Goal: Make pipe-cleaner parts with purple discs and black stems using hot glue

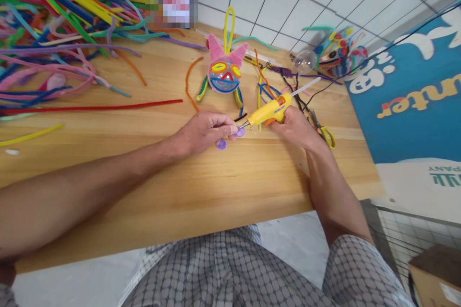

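Observation:
Around the handle of a yellow hot glue gun (268, 111) my right hand (293, 127) is closed, and a clear glue stick (305, 87) juts from its back end. My left hand (209, 130) pinches a small purple button-like disc (240, 132) between thumb and fingers, right at the gun's metal nozzle. Below those fingers a second purple disc (222, 144) lies on the wooden table. Just beyond the hands a clear ball figure (224, 76) stands upright, with pink ears, a yellow loop on top and striped legs.
Many coloured pipe cleaners (72, 14) are heaped at the left. A red pipe cleaner (137, 105) reaches toward the middle. Yellow-handled scissors (324, 132) lie right of my right hand. Another colourful ball figure (333, 53) and a clear ball (305, 61) sit by the tiled wall.

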Demonstrator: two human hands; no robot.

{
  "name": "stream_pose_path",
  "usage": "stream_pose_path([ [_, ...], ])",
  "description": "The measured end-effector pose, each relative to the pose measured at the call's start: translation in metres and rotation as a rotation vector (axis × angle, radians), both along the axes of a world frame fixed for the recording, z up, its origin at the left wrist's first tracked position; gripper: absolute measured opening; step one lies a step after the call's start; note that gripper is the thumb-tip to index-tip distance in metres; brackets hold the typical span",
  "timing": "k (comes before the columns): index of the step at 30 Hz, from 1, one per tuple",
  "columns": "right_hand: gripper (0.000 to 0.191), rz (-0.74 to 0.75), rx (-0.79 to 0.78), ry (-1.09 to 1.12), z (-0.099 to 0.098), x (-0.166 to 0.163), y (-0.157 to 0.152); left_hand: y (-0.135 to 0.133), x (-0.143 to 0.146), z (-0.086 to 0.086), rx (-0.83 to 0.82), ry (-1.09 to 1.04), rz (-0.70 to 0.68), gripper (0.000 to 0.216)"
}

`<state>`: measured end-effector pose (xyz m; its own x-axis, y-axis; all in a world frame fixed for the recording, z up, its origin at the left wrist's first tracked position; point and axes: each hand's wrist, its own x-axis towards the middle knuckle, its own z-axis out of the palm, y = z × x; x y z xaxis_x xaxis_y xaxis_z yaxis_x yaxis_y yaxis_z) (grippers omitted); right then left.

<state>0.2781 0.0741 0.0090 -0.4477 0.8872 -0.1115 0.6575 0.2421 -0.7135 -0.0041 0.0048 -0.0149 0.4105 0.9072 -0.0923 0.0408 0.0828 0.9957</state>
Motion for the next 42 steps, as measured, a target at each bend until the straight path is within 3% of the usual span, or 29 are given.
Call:
stream_pose_path([
  [6, 0.01, -0.07, 0.062, 0.006, 0.008, 0.004, 0.0, -0.001, 0.0, 0.002, -0.014, 0.014, 0.002, 0.024],
  [13, 0.01, -0.023, 0.012, 0.008, 0.004, -0.001, -0.002, -0.001, 0.0, -0.001, 0.008, 0.001, -0.001, 0.024],
  [27, 0.009, -0.037, 0.152, -0.03, 0.013, -0.005, -0.008, -0.001, -0.001, 0.0, 0.013, 0.018, -0.001, 0.024],
  [35, 0.013, -0.125, 0.073, 0.012, 0.003, 0.005, 0.0, -0.002, 0.0, -0.001, 0.033, -0.032, 0.014, 0.024],
  [42, 0.015, -0.061, -0.041, 0.091, -0.004, -0.004, -0.001, -0.003, 0.001, -0.004, 0.028, -0.06, 0.028, 0.024],
])
